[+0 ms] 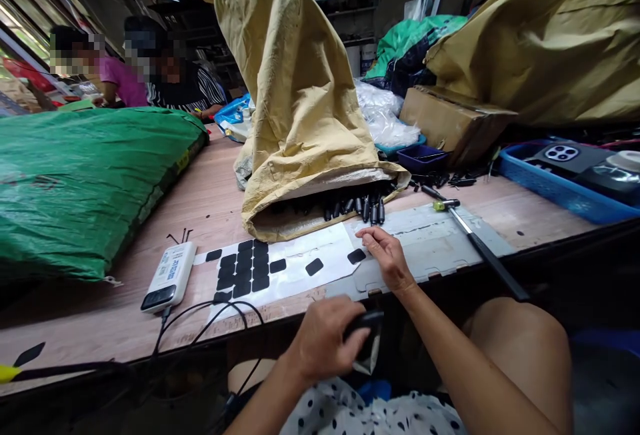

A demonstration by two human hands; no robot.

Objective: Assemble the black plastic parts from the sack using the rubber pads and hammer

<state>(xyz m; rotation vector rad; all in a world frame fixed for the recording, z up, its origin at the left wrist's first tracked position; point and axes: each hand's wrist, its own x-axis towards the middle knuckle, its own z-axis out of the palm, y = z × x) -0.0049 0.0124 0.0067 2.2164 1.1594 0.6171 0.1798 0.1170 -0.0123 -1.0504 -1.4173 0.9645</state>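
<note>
My left hand [325, 336] is at the table's front edge, wrapped round a black object with a pale, shiny lower end [369, 342]; its kind is unclear. My right hand [384, 255] is above the grey board, fingers stretched forward, with nothing visible in them. Close to its fingertips is the mouth of a yellow cloth sack [305, 88], from which several black cylindrical pieces [367, 208] spill. Beneath that hand lies a black rounded-square pad [357, 256]. A white sheet [295, 288] to the left carries more such pads [244, 265], mostly in rows.
A hammer [473, 235] lies across the grey board [425, 238]. At left are a white power bank [169, 275] with cables and a large green sack [90, 182]. A blue tray [565, 188] with a phone is at right. Two people sit at the back left.
</note>
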